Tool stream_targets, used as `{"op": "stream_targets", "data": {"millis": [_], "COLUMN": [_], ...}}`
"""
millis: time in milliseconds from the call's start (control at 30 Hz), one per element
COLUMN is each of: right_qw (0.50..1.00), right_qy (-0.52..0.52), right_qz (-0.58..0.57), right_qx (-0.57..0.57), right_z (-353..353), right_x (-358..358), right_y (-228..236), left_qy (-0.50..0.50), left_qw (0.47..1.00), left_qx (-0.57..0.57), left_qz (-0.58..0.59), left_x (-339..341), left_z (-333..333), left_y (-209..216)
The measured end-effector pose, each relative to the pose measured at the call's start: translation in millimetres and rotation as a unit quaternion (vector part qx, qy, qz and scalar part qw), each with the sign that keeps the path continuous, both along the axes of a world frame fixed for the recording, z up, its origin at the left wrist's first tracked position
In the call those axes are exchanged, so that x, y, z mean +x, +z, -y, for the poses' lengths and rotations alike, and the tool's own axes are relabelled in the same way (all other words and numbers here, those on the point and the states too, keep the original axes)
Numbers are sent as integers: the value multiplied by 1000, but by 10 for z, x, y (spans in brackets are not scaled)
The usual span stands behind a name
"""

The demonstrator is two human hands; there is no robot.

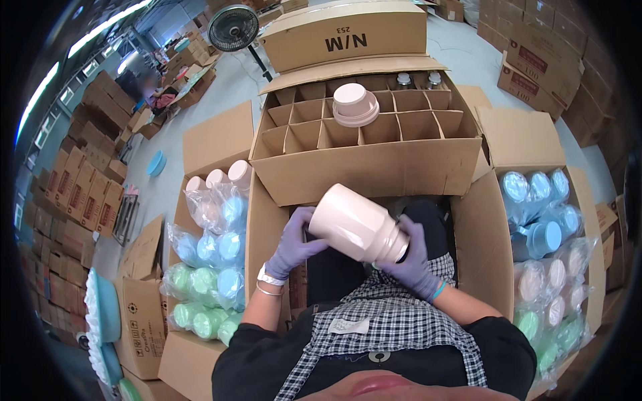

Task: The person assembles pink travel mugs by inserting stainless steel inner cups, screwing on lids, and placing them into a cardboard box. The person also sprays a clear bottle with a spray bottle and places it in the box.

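A pale pink wide-bodied bottle (351, 224) is held tilted over my lap, its narrow metal-rimmed neck toward the lower right and without a lid. My gloved left hand (294, 244) grips it near the base. Around the neck end closes my gloved right hand (413, 266), hiding part of the opening. Straight ahead, a pink lid (356, 105) with a cup-like top rests on the cardboard dividers of an open carton (368, 164). Two silver-topped bottles (403, 81) stand in its far right compartments.
To my left, an open carton (194, 144) holds pink, blue and green bagged bottles. Another open carton (525, 137) on the right holds similar ones. Behind the divider carton are a closed box (344, 43) and a standing fan (233, 30). A person sits among boxes far left.
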State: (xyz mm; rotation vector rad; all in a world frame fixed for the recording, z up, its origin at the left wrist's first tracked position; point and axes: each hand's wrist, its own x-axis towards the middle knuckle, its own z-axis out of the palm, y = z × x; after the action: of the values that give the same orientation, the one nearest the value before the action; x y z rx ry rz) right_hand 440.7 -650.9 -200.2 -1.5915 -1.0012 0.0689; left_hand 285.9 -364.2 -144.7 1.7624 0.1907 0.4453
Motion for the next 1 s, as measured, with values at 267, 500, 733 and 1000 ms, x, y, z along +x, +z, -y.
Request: {"op": "stream_targets", "data": {"millis": [267,500,733,1000], "right_qw": [989,953,967,869], "right_qy": [-5,-125,-125,-359], "right_qz": [-26,276,198,190], "right_qx": [-145,8,-103,-284], "right_z": [-77,-2134,-2768,-1117], "right_x": [814,2344,2782,3615], "right_y": [427,1488,1466,895], "left_qy": [-208,-251,-145,-145], "left_qw": [903,896,905,891], "left_qx": [375,358,399,417], "left_qz": [36,75,-13,-108], "left_x": [563,871,912,958], "left_z": [326,695,743,847], "left_y": [255,131,-30,121]}}
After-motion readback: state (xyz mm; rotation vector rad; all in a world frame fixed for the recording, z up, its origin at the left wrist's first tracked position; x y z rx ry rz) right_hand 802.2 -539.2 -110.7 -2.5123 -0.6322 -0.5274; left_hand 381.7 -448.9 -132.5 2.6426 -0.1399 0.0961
